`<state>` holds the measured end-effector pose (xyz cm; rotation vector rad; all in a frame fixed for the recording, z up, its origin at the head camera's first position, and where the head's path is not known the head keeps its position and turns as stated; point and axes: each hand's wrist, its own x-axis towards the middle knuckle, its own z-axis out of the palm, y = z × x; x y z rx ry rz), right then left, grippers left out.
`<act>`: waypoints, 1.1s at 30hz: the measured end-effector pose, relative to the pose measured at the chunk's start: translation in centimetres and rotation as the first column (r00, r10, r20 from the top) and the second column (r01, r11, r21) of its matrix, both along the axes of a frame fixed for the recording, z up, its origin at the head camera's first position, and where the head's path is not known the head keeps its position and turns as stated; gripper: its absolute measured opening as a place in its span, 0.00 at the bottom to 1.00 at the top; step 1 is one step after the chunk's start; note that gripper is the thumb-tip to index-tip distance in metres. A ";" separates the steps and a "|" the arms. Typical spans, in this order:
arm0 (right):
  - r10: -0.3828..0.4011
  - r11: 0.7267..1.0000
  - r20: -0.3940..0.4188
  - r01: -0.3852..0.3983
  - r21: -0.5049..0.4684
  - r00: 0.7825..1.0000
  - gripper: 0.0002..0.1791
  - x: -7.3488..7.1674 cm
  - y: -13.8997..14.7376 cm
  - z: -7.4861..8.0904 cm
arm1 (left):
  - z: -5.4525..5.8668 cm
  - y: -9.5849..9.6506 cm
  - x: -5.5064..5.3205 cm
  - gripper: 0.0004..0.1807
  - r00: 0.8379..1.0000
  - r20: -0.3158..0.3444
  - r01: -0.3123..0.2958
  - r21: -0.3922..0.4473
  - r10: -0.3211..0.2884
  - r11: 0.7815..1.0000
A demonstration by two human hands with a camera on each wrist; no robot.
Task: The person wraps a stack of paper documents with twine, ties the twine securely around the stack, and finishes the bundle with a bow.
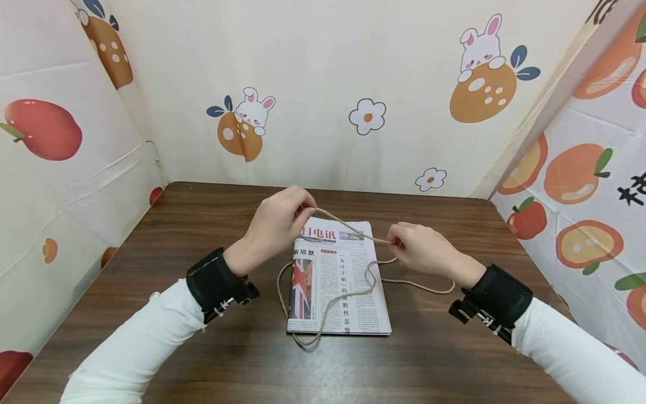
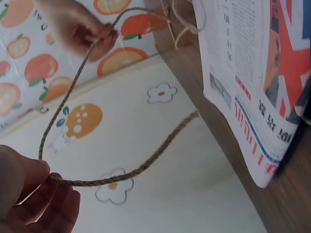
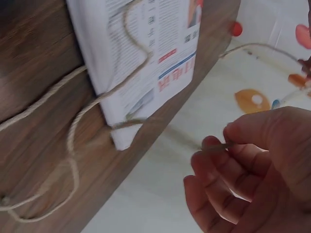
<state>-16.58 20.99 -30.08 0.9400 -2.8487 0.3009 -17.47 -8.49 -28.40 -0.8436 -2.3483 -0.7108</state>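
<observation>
A folded stack of newspapers (image 1: 328, 275) lies on the table with a length of jute twine (image 1: 324, 320) looped around and across it. Above its far left corner, my left hand (image 1: 276, 217) pinches the twine between thumb and fingers. A short free end of the twine (image 2: 146, 165) juts out past those fingertips in the left wrist view. To the right of the papers, my right hand (image 1: 426, 248) pinches another part of the twine (image 3: 218, 146). The stretch between both hands is raised above the newspapers' far edge. Under the papers, the twine's course is hidden.
The brown wooden table (image 1: 227, 359) stands against a printed cloth backdrop (image 1: 313, 67) behind and at both sides. Loose twine (image 1: 419, 287) trails on the tabletop right of the papers. Each wrist wears a black band (image 1: 214, 280) with a small mount.
</observation>
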 end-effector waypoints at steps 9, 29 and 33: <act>-0.052 0.999 0.043 0.052 -0.002 0.998 0.05 -0.3 3.1 -0.5 | -0.1 -1.9 -0.5 0.01 0.999 0.007 -0.050 0.075 0.049 0.996; -0.048 0.999 -0.013 0.047 -0.020 0.999 0.05 0.0 3.5 0.6 | -1.0 -3.9 -0.5 0.02 0.994 0.021 -0.105 0.095 0.104 0.990; -0.060 0.997 -0.053 0.057 -0.050 0.997 0.04 -0.3 2.8 1.2 | -1.5 -3.8 -0.4 0.02 0.995 0.040 -0.099 0.110 0.096 0.989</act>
